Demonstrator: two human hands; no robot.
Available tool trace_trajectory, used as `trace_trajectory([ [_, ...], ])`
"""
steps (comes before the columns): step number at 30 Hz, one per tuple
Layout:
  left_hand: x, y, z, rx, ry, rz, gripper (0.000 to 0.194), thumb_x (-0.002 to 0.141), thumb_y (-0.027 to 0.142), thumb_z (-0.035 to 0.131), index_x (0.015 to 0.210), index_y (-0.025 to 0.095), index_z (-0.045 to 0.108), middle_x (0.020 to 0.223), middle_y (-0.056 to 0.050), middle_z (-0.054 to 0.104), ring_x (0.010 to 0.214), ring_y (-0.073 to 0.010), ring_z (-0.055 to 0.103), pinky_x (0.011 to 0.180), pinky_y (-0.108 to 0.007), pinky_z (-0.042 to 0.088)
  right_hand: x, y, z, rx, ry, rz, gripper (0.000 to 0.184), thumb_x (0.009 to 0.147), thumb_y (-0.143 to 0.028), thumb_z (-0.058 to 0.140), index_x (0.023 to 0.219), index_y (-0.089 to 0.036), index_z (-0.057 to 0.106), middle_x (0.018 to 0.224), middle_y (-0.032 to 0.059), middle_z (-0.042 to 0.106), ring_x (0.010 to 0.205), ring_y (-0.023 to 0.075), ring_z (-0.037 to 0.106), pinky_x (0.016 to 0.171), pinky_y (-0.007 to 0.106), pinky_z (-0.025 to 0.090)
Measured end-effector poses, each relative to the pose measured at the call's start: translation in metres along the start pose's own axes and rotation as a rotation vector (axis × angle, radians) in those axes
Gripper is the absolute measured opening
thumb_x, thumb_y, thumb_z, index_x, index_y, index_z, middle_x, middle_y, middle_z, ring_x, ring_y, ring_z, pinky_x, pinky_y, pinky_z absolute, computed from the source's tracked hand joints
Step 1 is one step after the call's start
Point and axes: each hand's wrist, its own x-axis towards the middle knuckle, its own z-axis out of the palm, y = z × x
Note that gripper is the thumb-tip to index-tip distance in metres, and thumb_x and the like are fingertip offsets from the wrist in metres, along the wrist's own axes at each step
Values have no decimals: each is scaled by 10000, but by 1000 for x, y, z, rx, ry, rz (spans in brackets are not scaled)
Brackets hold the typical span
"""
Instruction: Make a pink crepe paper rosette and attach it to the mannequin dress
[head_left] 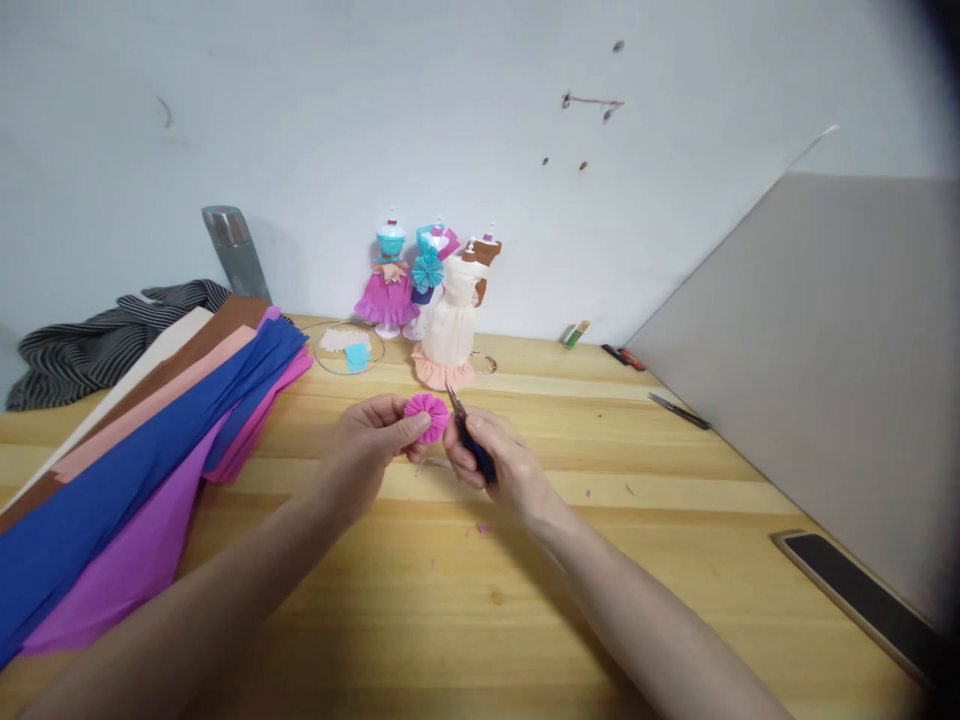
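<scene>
Between the thumb and fingers of my left hand [375, 440] is a round, pleated pink crepe paper rosette [429, 414], its face turned toward me. My right hand [499, 455] is wrapped around the dark blue handles of small pointed pliers [477, 446]. Their metal tips point up and away, just right of the rosette and apart from it. Beyond my hands stands a small dress form in a cream dress with a peach ruffle [448, 330]. Little pink scraps [482, 528] lie on the wooden table [495, 620] below my hands.
Long crepe paper strips [180, 440] and a striped cloth [112, 335] cover the left side. More dressed forms [388, 280] stand by the wall, near a wire ring [319, 362]. Along the right lie a pen-like cutter [679, 411] and a phone [847, 590].
</scene>
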Motion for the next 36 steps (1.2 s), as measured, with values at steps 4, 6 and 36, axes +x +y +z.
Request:
trace_trajectory([
  [4,3,-1,-5,59,6,35,172,647,286,805,660,136,723,565,-19,640,505,-87,511,509,-216,423,0,-4,-1,-19,-25,35,343,810,-480,536,711,-152,558,487,-81,360,370,43,244,375,211,145],
  [6,3,1,-5,76,4,40,169,649,282,809,667,138,723,575,-19,651,509,-87,518,505,-210,425,-1,-5,-1,-15,-32,59,342,805,-477,534,701,-152,558,482,-84,344,372,41,218,374,211,130],
  [36,4,6,-6,142,-37,30,185,640,276,810,666,127,703,564,-7,650,494,-73,524,489,-189,432,0,-5,-5,-70,-30,51,361,814,-480,536,618,-181,489,445,-108,249,378,45,160,378,209,122],
])
